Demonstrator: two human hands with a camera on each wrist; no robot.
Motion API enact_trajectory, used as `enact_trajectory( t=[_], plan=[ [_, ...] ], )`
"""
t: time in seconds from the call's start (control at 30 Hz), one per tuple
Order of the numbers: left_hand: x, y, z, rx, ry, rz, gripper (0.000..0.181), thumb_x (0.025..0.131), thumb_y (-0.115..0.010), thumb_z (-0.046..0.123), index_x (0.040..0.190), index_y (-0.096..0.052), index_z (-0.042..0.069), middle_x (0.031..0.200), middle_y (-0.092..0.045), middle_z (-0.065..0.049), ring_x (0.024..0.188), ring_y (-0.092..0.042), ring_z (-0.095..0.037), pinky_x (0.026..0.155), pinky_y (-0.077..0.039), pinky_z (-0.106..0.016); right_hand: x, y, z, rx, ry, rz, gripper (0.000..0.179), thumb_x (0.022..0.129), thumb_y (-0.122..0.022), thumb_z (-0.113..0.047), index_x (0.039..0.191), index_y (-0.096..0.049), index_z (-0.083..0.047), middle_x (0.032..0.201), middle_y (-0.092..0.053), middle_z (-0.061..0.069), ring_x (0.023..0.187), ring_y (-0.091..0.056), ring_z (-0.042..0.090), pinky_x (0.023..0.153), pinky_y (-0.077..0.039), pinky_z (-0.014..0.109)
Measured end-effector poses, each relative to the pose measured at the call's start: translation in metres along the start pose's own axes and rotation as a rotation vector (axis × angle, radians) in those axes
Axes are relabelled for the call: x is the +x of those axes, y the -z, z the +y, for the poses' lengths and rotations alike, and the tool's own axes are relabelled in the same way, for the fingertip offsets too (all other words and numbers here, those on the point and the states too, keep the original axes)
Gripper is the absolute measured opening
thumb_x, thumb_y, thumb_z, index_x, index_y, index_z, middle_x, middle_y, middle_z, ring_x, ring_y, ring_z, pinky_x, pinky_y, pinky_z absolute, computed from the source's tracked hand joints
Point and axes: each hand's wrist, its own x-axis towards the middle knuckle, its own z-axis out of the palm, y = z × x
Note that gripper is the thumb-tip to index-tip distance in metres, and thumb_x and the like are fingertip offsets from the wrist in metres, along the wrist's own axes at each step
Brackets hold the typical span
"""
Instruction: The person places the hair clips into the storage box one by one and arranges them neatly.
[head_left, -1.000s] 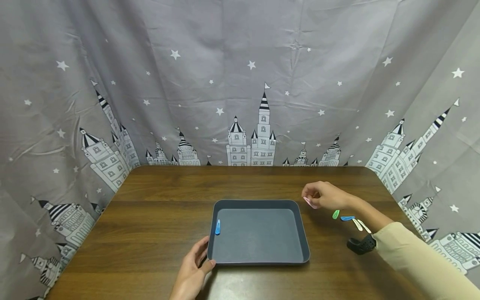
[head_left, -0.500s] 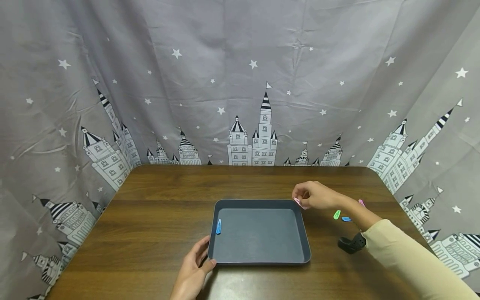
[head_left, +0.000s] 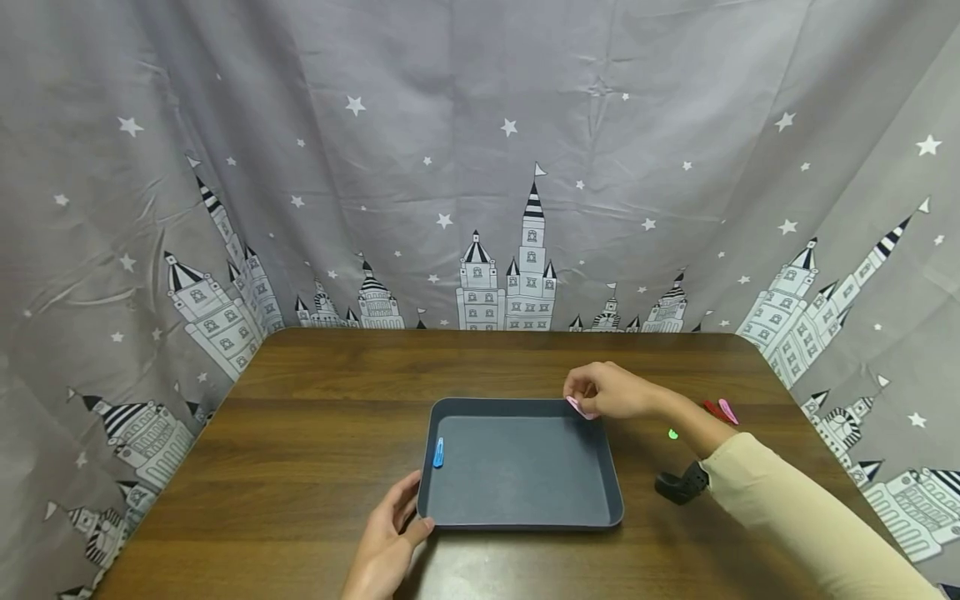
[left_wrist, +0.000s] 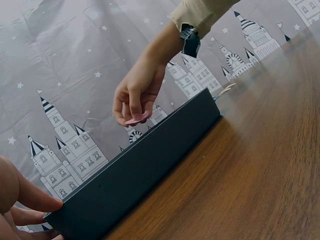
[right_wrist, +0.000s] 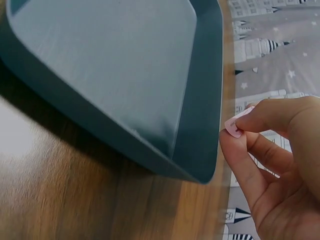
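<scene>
"Tray [head_left: 517, 475], dark and shallow, sits on a wooden table [head_left: 322, 417]; how do the hands meet it?"

"The person's left hand [head_left: 386, 533] grips the near left corner, thumb on the near side, fingers along the outer left wall, apparently to keep it from sliding. The right hand [head_left: 611, 389] holds a pink clip [head_left: 580, 408] at the far right corner; whether it is inside the rim cannot be told."

"How tight is that hold?"

"Thumb and fingertip meet in a pinch, parted only by the clip. So small and flat a piece probably offers little more to grasp."

"What else surrounds the tray?"

"A blue clip [head_left: 438, 452] lies inside, by its left wall. To the tray's right are a green clip [head_left: 672, 434] and, farther off, a red clip [head_left: 715, 410] beside a second pink one [head_left: 728, 410]."

"Any obstacles?"

"The tray's raised wall stands close by the pinched clip. The right forearm [head_left: 686, 417], wearing a black wrist mount [head_left: 682, 485], spans the area right of the tray, partly covering the green clip. The left wrist view catches a pale sliver [left_wrist: 227, 90], likely another clip, past the tray's right end. Behind the tray hangs a castle-print curtain [head_left: 375, 167]."
</scene>
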Motion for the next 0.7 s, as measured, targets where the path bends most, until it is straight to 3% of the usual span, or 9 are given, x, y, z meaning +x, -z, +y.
enact_trajectory(
  t=[0.7],
  plan=[
    [-0.001, -0.001, 0.000, -0.016, -0.010, 0.000, 0.065, 0.092, -0.061, -0.014, 0.151, -0.035, -0.014, 0.154, -0.038, -0.036, 0.141, -0.041, -0.049, 0.111, -0.042, -0.050, 0.027, -0.017, -0.021, -0.023, 0.049, -0.049, 0.013, 0.093, -0.061, 0.007, 0.102, -0.068, 0.002, 0.074, -0.064, -0.003, 0.067, -0.065, 0.012, 0.059, -0.055, 0.027]
  ],
)
